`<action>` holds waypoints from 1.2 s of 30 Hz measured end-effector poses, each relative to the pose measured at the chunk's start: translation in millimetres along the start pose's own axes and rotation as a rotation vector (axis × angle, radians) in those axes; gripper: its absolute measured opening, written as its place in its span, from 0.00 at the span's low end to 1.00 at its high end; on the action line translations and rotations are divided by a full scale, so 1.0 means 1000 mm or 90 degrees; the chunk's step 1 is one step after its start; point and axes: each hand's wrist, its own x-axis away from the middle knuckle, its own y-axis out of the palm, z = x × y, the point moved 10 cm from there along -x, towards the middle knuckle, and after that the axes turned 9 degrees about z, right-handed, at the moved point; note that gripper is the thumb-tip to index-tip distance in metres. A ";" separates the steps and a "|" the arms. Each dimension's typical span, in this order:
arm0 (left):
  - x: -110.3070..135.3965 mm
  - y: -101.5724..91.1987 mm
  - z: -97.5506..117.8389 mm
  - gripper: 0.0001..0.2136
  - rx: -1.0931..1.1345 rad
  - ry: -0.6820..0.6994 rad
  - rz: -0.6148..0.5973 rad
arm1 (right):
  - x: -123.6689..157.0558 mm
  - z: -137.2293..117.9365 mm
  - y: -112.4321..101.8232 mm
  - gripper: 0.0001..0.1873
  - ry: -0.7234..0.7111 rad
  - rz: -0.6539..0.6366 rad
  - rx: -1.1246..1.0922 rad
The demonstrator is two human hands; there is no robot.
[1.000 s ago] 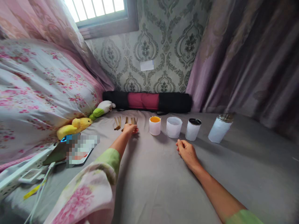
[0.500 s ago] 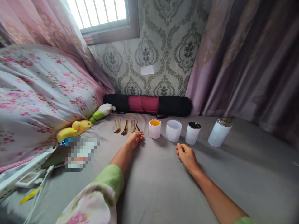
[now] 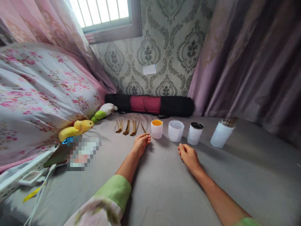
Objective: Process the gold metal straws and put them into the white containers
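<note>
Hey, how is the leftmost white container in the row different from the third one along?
Inside, the leftmost container is orange, while the third container is dark. The leftmost container's rim looks pale; the third container's is shiny and metallic. Both have white outsides and stand on the grey sheet.

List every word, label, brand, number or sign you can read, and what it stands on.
None can be read.
White rectangular slip on the grey patterned wall: no legible text.
Whitish flat rectangular object at left: pixelated, unreadable.
Dark marks on the right hand: too small to tell.
White-wrapped cylindrical containers: none visible.
</note>
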 end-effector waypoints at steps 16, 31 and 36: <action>0.029 0.006 -0.004 0.15 0.012 0.108 -0.003 | 0.001 -0.001 0.000 0.23 -0.011 -0.011 -0.006; 0.068 0.020 0.019 0.14 -0.102 0.246 -0.032 | 0.004 -0.001 0.002 0.22 0.014 -0.037 -0.044; 0.074 0.025 0.021 0.13 -0.143 0.274 -0.047 | 0.005 -0.002 0.001 0.22 0.014 -0.030 -0.053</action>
